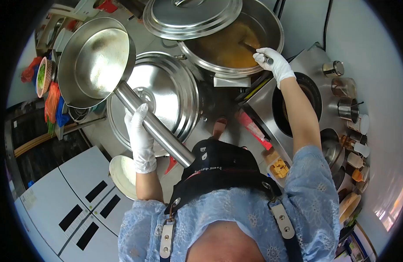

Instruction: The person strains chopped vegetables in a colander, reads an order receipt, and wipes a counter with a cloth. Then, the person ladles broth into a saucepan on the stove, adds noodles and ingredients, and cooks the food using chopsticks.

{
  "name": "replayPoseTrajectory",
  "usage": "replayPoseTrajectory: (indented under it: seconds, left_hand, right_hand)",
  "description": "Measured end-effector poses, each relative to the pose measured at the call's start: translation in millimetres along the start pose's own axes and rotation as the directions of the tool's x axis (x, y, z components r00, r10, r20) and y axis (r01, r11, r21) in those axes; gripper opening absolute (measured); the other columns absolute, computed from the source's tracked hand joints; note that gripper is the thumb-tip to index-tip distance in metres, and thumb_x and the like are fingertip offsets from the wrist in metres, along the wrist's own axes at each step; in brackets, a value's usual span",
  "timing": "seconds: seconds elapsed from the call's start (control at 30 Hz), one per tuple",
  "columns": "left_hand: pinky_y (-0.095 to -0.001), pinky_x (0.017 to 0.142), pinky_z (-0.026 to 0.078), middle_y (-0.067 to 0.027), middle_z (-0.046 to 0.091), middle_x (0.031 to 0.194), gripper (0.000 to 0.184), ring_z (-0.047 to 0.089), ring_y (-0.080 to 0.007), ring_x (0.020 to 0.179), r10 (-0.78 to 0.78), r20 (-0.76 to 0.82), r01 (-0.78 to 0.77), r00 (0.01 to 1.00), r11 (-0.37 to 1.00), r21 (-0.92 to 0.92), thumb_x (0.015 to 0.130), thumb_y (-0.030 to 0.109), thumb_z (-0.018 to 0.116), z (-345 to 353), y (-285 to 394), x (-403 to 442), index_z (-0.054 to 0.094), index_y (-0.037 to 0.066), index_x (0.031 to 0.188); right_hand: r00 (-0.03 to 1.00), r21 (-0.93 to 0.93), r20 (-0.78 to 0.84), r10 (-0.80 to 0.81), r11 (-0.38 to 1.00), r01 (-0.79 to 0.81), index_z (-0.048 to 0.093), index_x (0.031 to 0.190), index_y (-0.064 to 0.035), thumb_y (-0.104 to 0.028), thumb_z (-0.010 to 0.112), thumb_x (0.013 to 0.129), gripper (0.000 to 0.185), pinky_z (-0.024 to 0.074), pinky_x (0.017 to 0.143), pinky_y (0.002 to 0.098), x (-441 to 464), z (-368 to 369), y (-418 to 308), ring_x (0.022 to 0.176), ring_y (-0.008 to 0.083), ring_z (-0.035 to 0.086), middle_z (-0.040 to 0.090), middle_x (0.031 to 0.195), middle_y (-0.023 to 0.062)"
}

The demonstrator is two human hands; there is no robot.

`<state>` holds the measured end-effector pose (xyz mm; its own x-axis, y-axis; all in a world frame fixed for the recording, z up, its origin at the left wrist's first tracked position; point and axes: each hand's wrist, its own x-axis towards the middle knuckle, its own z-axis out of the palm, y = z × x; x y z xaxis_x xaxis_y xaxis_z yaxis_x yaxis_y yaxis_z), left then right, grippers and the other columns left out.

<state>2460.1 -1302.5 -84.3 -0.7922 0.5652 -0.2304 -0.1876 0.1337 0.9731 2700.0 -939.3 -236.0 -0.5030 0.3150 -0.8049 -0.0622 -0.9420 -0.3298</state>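
Note:
My gloved left hand (139,139) is wrapped round the thick metal handle of a saucepan (94,65). The pan is raised at the left, its inside facing me; it looks bare apart from a shiny wet film. At the upper right, my gloved right hand (273,64) grips the end of a ladle (248,45). The ladle's lower part is sunk in brown broth (230,54) inside a big stockpot (276,37), so its bowl is hidden. A steel lid (192,19) rests askew over the stockpot's far left side.
A second large pot with its lid on (175,100) stands below the saucepan. At right, a dark wok (313,102) sits in the steel counter (262,105), with jars (343,87) along the wall. A white refrigerator (74,196) stands lower left, near a basket of greens (44,76).

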Motion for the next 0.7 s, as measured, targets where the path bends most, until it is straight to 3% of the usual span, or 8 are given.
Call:
replayPoseTrajectory:
  seconds: [0.03,0.07,0.1,0.17,0.3,0.47,0.5,0.7]
  left_hand:
    - [-0.0218,0.057,0.040,-0.0034,0.057,0.078,0.029,0.050,-0.0098,0.063,0.012,0.018,-0.012,1.000,1.000,0.001,0.080,0.026,0.061,3,2,1,0.059,0.001,0.096]
    - [-0.0220,0.057,0.039,-0.0031,0.056,0.078,0.029,0.050,-0.0098,0.062,0.060,0.040,-0.060,0.997,0.998,-0.021,0.080,0.026,0.062,1,-7,5,0.059,0.001,0.096]
    - [-0.0220,0.057,0.039,-0.0031,0.056,0.078,0.029,0.050,-0.0098,0.062,0.072,0.052,-0.071,0.996,0.997,-0.030,0.080,0.026,0.062,5,-6,6,0.059,0.001,0.096]
    - [-0.0218,0.058,0.039,-0.0027,0.056,0.078,0.030,0.050,-0.0098,0.064,0.040,0.101,-0.039,0.994,0.999,-0.006,0.080,0.026,0.062,9,-4,1,0.059,0.002,0.097]
    - [-0.0234,0.066,0.038,0.0015,0.054,0.075,0.020,0.049,-0.0085,0.072,0.026,0.176,-0.023,0.984,1.000,-0.016,0.078,0.022,0.065,28,7,-13,0.061,0.004,0.087]
    - [-0.0229,0.051,0.041,-0.0009,0.056,0.067,0.015,0.051,-0.0088,0.055,-0.100,0.237,0.115,0.966,0.992,-0.050,0.080,0.018,0.064,37,2,-25,0.061,0.004,0.083]
    - [-0.0229,0.051,0.041,-0.0009,0.056,0.067,0.015,0.051,-0.0088,0.055,-0.088,0.242,0.106,0.966,0.993,-0.060,0.080,0.018,0.064,38,-1,-25,0.061,0.004,0.083]
    - [-0.0234,0.050,0.043,-0.0025,0.058,0.067,0.019,0.053,-0.0106,0.054,-0.235,0.214,0.249,0.948,0.968,-0.041,0.079,0.019,0.066,51,-11,-42,0.062,0.002,0.085]
  right_hand:
    - [0.990,0.178,0.120,-0.073,0.983,0.051,0.038,0.079,0.0028,0.001,0.047,0.089,0.013,0.0427,0.042,0.0204,-1,-13,-2,0.049,0.0119,0.046,0.045,0.066,0.0077]
    - [0.975,0.295,0.223,0.011,0.952,-0.078,0.037,0.081,0.0040,0.007,0.050,0.086,0.014,0.0434,0.042,0.0207,-3,-25,-5,0.051,0.0121,0.046,0.045,0.071,0.0102]
    - [0.973,0.332,0.228,-0.011,0.941,-0.068,0.038,0.081,0.0025,0.003,0.048,0.088,0.013,0.0421,0.042,0.0193,-18,-26,-1,0.051,0.0103,0.045,0.045,0.070,0.0083]
    - [0.952,0.283,0.305,0.011,0.954,-0.102,0.038,0.081,0.0008,0.000,0.045,0.091,0.012,0.0398,0.041,0.0177,-34,-36,3,0.050,0.0084,0.044,0.045,0.069,0.0062]
    - [0.978,0.146,0.197,-0.062,0.989,0.033,0.038,0.090,-0.0006,-0.005,0.043,0.094,0.007,0.0347,0.036,0.0155,-101,-21,22,0.049,0.0053,0.043,0.044,0.069,0.0029]
    - [0.976,0.124,0.203,-0.073,0.991,0.049,0.038,0.089,-0.0029,-0.009,0.044,0.095,0.011,0.0332,0.034,0.0143,-160,-22,49,0.048,0.0028,0.042,0.043,0.070,0.0009]
    - [0.977,0.111,0.204,-0.064,0.993,0.042,0.043,0.083,-0.0038,-0.012,0.044,0.097,0.016,0.0331,0.032,0.0144,-173,-25,54,0.040,0.0010,0.038,0.042,0.063,-0.0027]
    - [0.944,0.164,0.281,-0.174,0.978,0.132,0.046,0.098,-0.0062,-0.012,0.047,0.095,0.007,0.0370,0.034,0.0150,-246,-36,91,0.047,0.0013,0.043,0.046,0.072,-0.0003]
